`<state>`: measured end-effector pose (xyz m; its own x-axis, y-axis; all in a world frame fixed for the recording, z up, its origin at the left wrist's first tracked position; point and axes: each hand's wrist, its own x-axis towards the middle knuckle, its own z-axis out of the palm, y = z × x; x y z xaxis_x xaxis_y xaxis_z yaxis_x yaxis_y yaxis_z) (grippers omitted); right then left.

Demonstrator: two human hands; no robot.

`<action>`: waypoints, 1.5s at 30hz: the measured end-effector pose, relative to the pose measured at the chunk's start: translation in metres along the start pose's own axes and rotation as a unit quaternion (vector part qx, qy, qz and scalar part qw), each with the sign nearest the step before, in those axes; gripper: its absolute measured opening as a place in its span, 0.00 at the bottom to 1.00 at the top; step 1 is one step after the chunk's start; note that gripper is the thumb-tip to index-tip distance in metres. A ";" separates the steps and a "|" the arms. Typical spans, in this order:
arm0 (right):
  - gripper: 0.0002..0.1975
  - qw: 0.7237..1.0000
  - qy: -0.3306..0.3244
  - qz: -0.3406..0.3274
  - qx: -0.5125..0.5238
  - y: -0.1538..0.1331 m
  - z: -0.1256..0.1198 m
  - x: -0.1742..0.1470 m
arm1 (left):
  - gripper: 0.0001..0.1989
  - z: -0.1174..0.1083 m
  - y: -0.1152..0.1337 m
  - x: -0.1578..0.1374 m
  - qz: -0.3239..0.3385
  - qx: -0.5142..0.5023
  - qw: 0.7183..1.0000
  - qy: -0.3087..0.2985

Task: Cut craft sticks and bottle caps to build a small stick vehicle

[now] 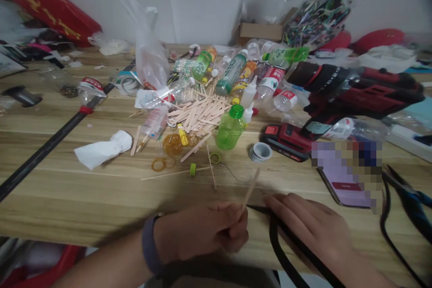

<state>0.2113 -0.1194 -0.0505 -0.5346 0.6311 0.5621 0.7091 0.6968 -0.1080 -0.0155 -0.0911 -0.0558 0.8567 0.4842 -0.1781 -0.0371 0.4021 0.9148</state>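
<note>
My left hand, a dark band on its wrist, is closed around a flat wooden craft stick that points up and away. To its right, my right hand has its fingers together over a black tool with a narrow pointed tip and two long arms. Its exact kind is unclear. The tip is close to the left hand's fingers. Beyond the hands are a green plastic bottle, a grey spool, a green cap and a green ring.
A pile of craft sticks lies mid-table, with several plastic bottles behind. On the right are a red cordless drill, a phone and pliers. Leftward are rubber bands, a tissue and a long dark rod.
</note>
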 end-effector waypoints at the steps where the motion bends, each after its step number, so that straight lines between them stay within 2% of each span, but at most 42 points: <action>1: 0.17 1.000 -0.015 0.010 0.017 0.000 -0.002 0.000 | 0.28 0.001 0.001 0.000 0.000 0.015 1.000 0.000; 2: 0.17 0.994 -0.054 0.061 0.077 0.000 -0.004 0.001 | 0.28 0.000 0.003 -0.001 0.001 0.044 0.999 0.009; 3: 0.18 0.967 -0.117 0.142 0.176 -0.002 -0.006 0.003 | 0.28 -0.002 0.007 -0.002 0.002 0.080 0.996 0.024; 4: 0.20 0.905 -0.194 0.242 0.293 -0.004 -0.007 0.007 | 0.28 -0.004 0.012 -0.003 0.004 0.118 0.992 0.040; 5: 0.23 0.806 -0.270 0.340 0.402 -0.006 -0.008 0.010 | 0.27 -0.007 0.017 -0.003 0.007 0.149 0.988 0.049; 6: 0.26 0.693 -0.329 0.418 0.486 -0.008 -0.008 0.013 | 0.27 -0.011 0.022 -0.004 0.011 0.172 0.984 0.046; 7: 0.28 0.591 -0.370 0.467 0.544 -0.009 -0.008 0.016 | 0.27 -0.014 0.026 -0.004 0.016 0.187 0.982 0.035; 8: 0.31 0.519 -0.391 0.495 0.577 -0.010 -0.006 0.018 | 0.27 -0.016 0.029 -0.004 0.022 0.199 0.979 0.023; 9: 0.32 0.496 -0.393 0.503 0.589 -0.010 -0.004 0.018 | 0.27 -0.017 0.031 -0.004 0.024 0.202 0.979 0.017; 10: 0.32 0.528 -0.377 0.493 0.580 -0.010 -0.002 0.017 | 0.28 -0.017 0.031 -0.004 0.022 0.194 0.981 0.020; 11: 0.30 0.605 -0.344 0.465 0.548 -0.009 -0.001 0.015 | 0.28 -0.015 0.030 -0.004 0.018 0.181 0.983 0.032; 12: 0.27 0.706 -0.298 0.417 0.489 -0.007 0.001 0.012 | 0.28 -0.013 0.028 -0.003 0.008 0.151 0.987 0.047; 13: 0.24 0.812 -0.241 0.341 0.407 -0.005 0.001 0.008 | 0.28 -0.010 0.025 -0.003 -0.004 0.109 0.992 0.057; 14: 0.19 0.901 -0.172 0.250 0.309 -0.002 0.001 0.004 | 0.28 -0.006 0.020 -0.002 -0.017 0.066 0.996 0.059; 15: 0.16 0.958 -0.109 0.157 0.213 0.001 0.000 0.001 | 0.28 -0.002 0.016 -0.002 -0.028 0.014 0.998 0.048; 16: 0.15 0.986 -0.058 0.081 0.135 0.003 -0.001 -0.002 | 0.29 0.002 0.011 -0.001 -0.035 -0.043 0.998 0.025; 17: 0.15 0.996 -0.026 0.026 0.085 0.005 -0.003 -0.004 | 0.29 0.005 0.007 -0.001 -0.038 -0.101 0.994 -0.001; 18: 0.16 0.998 -0.007 -0.003 0.062 0.005 -0.004 -0.005 | 0.29 0.008 0.004 0.000 -0.039 -0.150 0.988 -0.026; 19: 0.15 0.998 -0.006 0.004 0.068 0.004 -0.004 -0.004 | 0.29 0.009 0.003 0.000 -0.032 -0.170 0.984 -0.034; 20: 0.15 0.993 -0.026 0.048 0.105 0.002 -0.004 -0.003 | 0.29 0.008 0.004 0.000 -0.023 -0.158 0.987 -0.028; 21: 0.15 0.974 -0.074 0.117 0.179 -0.001 -0.004 0.000 | 0.30 0.006 0.006 0.000 -0.015 -0.112 0.994 -0.010; 22: 0.17 0.928 -0.142 0.206 0.277 -0.004 -0.004 0.004 | 0.30 0.003 0.010 -0.001 -0.005 -0.043 0.999 0.017; 23: 0.21 0.846 -0.217 0.304 0.380 -0.007 -0.003 0.007 | 0.31 -0.001 0.014 -0.001 0.004 0.043 0.998 0.042; 25: 0.27 0.633 -0.331 0.452 0.535 -0.011 -0.001 0.013 | 0.31 -0.009 0.023 -0.001 0.016 0.161 0.985 0.066; 26: 0.30 0.558 -0.356 0.481 0.575 -0.012 0.000 0.014 | 0.31 -0.012 0.027 -0.001 0.020 0.193 0.979 0.066; 27: 0.31 0.536 -0.361 0.487 0.588 -0.011 0.001 0.014 | 0.31 -0.013 0.028 -0.001 0.022 0.193 0.979 0.064; 28: 0.30 0.578 -0.340 0.472 0.572 -0.010 0.002 0.012 | 0.30 -0.013 0.028 -0.001 0.020 0.174 0.983 0.061; 29: 0.28 0.668 -0.302 0.432 0.526 -0.008 0.003 0.009 | 0.30 -0.011 0.026 0.000 0.014 0.140 0.988 0.060; 31: 0.22 0.878 -0.178 0.284 0.341 -0.001 0.006 0.001 | 0.29 -0.004 0.019 0.001 -0.007 0.026 0.998 0.051; 32: 0.17 0.949 -0.102 0.196 0.226 0.002 0.007 -0.003 | 0.29 0.000 0.014 0.001 -0.019 -0.034 0.998 0.044; 33: 0.14 0.984 -0.038 0.120 0.129 0.004 0.008 -0.007 | 0.28 0.003 0.010 0.001 -0.029 -0.085 0.995 0.034; 34: 0.13 0.995 -0.002 0.070 0.076 0.005 0.009 -0.009 | 0.28 0.006 0.006 0.002 -0.036 -0.122 0.992 0.024; 35: 0.13 0.996 0.010 0.058 0.072 0.005 0.009 -0.009 | 0.28 0.007 0.004 0.002 -0.037 -0.145 0.989 0.021; 36: 0.14 0.989 -0.009 0.090 0.115 0.004 0.009 -0.007 | 0.29 0.007 0.003 0.002 -0.032 -0.138 0.990 0.029; 37: 0.17 0.965 -0.060 0.157 0.201 0.002 0.008 -0.004 | 0.29 0.007 0.003 0.002 -0.022 -0.094 0.994 0.050; 38: 0.21 0.908 -0.133 0.246 0.312 -0.001 0.008 -0.001 | 0.30 0.005 0.004 0.003 -0.012 -0.032 0.997 0.072; 39: 0.25 0.816 -0.208 0.338 0.421 -0.004 0.007 0.004 | 0.31 0.003 0.006 0.003 -0.004 0.033 0.995 0.092; 41: 0.32 0.603 -0.314 0.467 0.565 -0.009 0.007 0.010 | 0.33 0.000 0.011 0.004 0.007 0.119 0.988 0.096; 42: 0.35 0.531 -0.339 0.494 0.599 -0.011 0.006 0.012 | 0.33 -0.001 0.013 0.004 0.012 0.129 0.988 0.083; 43: 0.36 0.507 -0.342 0.501 0.612 -0.012 0.006 0.012 | 0.33 -0.002 0.014 0.005 0.019 0.120 0.990 0.069; 44: 0.36 0.536 -0.332 0.492 0.601 -0.011 0.006 0.012 | 0.32 -0.001 0.014 0.005 0.026 0.100 0.993 0.060; 45: 0.34 0.611 -0.303 0.465 0.564 -0.010 0.006 0.010 | 0.32 -0.001 0.013 0.006 0.031 0.069 0.995 0.060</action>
<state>0.1961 -0.1180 -0.0489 -0.4555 0.7050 -0.5437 0.2509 -0.4843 -0.8382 -0.0116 -0.0826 -0.0450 0.7866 0.5981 -0.1537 -0.0102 0.2614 0.9652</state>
